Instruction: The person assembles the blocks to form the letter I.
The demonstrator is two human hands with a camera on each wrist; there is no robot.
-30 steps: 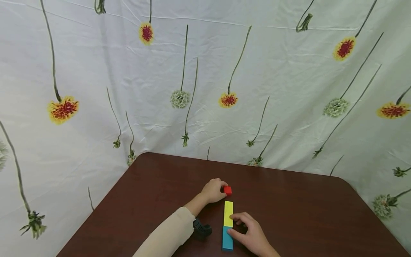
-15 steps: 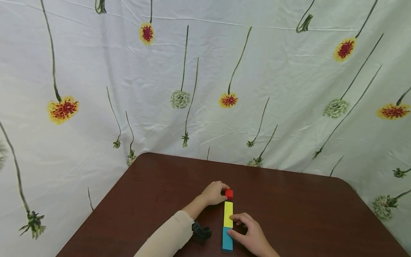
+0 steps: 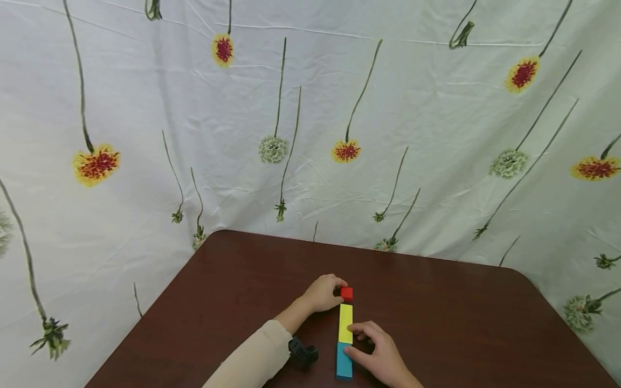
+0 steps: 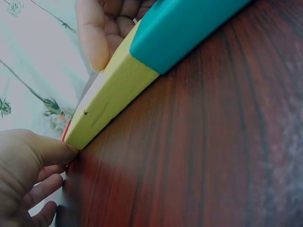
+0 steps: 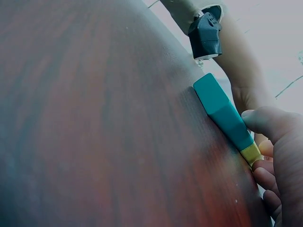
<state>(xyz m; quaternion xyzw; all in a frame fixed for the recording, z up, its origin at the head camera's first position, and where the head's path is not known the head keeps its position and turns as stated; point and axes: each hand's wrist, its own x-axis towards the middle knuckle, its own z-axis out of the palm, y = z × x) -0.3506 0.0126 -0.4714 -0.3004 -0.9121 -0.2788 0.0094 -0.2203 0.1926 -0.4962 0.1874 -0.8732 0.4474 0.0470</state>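
Observation:
In the head view, a blue block (image 3: 344, 361) and a yellow block (image 3: 346, 323) lie end to end in a line on the table. Just beyond the yellow block's far end sits a small red block (image 3: 346, 293), which my left hand (image 3: 322, 293) pinches between thumb and fingers. My right hand (image 3: 382, 355) rests against the line from the right side, its thumb on the blue block and its index finger on the yellow one. In the left wrist view only a sliver of the red block (image 4: 66, 130) shows behind the yellow block's end.
A dark wooden table (image 3: 461, 312) spreads around the blocks, its far edge meeting a flower-printed cloth (image 3: 310, 118). A black wrist-worn device (image 3: 303, 353) hangs at the left sleeve (image 3: 257, 353), just left of the blue block.
My left hand has brought the red block slightly nearer and to the right, toward the yellow block's far end. My right hand stays in place on the blocks.

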